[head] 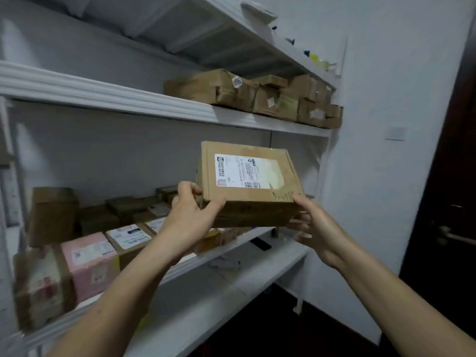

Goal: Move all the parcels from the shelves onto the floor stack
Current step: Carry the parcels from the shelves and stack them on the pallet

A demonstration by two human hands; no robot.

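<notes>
The left hand [190, 210] grips the near-left corner of a brown cardboard parcel [247, 184], thumb laid over the front top edge and fingers wrapped round the left side. The right hand [316, 222] holds the near-right corner, its thumb at the top edge and its fingers tucked beneath; blur hides how far they reach under. Both hands are closed on the parcel, which hangs in the air between them, clear of any surface, with its top tilted toward the camera so that the white shipping label [239, 171] shows.

The parcel's long axis runs left to right, across the line of the forearms, so each hand carries one end. Neither hand looks clearly nearer to it. It sits just in front of, and above, the right part of the middle shelf [219, 255].

Farther left on that shelf lie more parcels, among them a pink parcel [87, 261] near the front edge. A cluster of brown parcels [231, 91] fills the right end of the upper shelf [128, 99]. A dark door [450, 202] stands at the far right.

The floor stack is out of view. The carry probably calls for drawing the parcel back, away from the shelves, and lowering it level. Many parcels are not yet moved, so the task looks far from done.
</notes>
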